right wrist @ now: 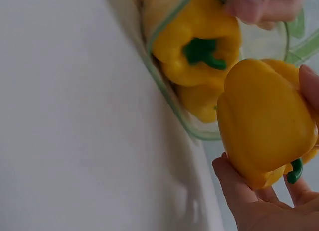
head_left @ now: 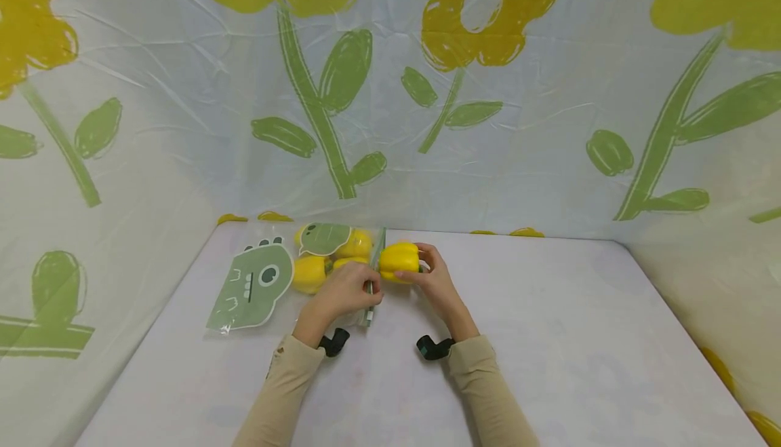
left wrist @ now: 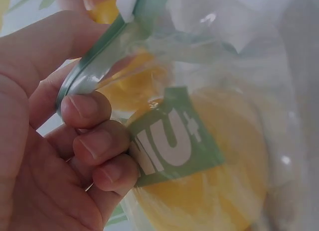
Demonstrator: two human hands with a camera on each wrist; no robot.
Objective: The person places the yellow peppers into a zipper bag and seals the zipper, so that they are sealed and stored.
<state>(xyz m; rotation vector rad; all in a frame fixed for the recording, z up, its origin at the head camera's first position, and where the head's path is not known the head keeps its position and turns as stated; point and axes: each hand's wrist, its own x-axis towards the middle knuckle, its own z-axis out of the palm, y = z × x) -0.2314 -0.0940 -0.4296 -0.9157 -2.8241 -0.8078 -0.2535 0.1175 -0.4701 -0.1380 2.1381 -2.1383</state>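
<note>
A clear zip bag (head_left: 287, 277) with green dinosaur prints lies on the white table (head_left: 549, 338) and holds several yellow bell peppers (head_left: 310, 274). My left hand (head_left: 349, 291) pinches the bag's green zip rim (left wrist: 94, 66) at its mouth, fingers curled round the edge. My right hand (head_left: 434, 281) grips another yellow bell pepper (head_left: 399, 260) just outside the mouth. In the right wrist view that pepper (right wrist: 266, 121) sits in my fingers beside the bag's open rim (right wrist: 172, 104), with a green-stemmed pepper (right wrist: 199, 47) inside. The left wrist view shows a pepper (left wrist: 209, 186) through the plastic.
Plastic sheeting printed with yellow flowers and green stems (head_left: 317, 108) walls in the table at the back and on both sides. Bare white table surface stretches to the right and toward me. Black wrist straps (head_left: 434, 347) sit at both cuffs.
</note>
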